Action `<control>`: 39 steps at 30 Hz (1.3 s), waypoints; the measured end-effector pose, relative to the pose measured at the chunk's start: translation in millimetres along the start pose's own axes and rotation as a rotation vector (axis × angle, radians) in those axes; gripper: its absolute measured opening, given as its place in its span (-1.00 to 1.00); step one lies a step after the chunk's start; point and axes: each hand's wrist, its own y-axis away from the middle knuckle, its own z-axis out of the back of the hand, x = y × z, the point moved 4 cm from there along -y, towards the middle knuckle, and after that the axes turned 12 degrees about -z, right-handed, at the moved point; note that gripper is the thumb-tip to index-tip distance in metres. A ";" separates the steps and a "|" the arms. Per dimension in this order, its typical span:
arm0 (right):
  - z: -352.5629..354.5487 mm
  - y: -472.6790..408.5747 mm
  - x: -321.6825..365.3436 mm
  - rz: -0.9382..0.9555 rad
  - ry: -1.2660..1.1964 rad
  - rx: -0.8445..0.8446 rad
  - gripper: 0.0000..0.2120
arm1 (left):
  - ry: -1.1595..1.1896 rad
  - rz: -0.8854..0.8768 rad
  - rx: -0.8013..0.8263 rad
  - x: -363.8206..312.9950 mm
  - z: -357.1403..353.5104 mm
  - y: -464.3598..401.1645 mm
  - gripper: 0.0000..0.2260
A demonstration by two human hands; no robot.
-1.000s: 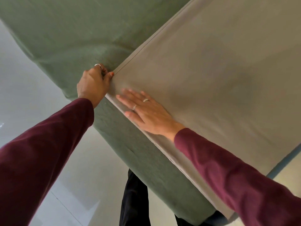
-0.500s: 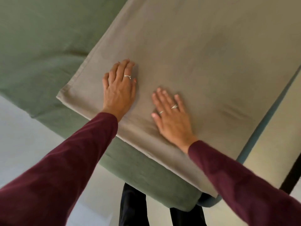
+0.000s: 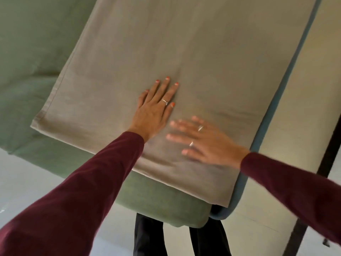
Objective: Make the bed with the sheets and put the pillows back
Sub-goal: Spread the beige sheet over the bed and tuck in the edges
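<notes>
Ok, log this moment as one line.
stage: smoothing | left hand: flat on beige sheet | right hand: flat, blurred | green cover: beneath

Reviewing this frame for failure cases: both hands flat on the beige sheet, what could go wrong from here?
1. The beige sheet lies loose on the green sheet; the flat left hand and blurred right hand could drag it askew.
2. Its near edge sits at the mattress edge, so it might slide off.
3. Creases by the right hand may get pressed in.

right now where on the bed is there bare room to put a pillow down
Free: the beige sheet beyond the left hand, and the green sheet left of its hem. Crowded: the near end, under both flat hands, right hand blurred.
</notes>
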 end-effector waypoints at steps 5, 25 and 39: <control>4.9 15.9 -109.2 -0.571 0.099 -0.052 -0.44 | -0.047 0.088 0.017 -10.9 -15.3 7.5 -0.55; -54.4 97.8 44.3 -0.273 -0.004 -0.062 -0.45 | -0.199 -0.354 0.349 -75.3 -42.2 114.6 -0.43; 32.8 26.0 -72.6 -0.091 0.032 -0.215 -0.51 | -0.047 -0.213 -0.023 -55.8 1.2 38.6 -0.55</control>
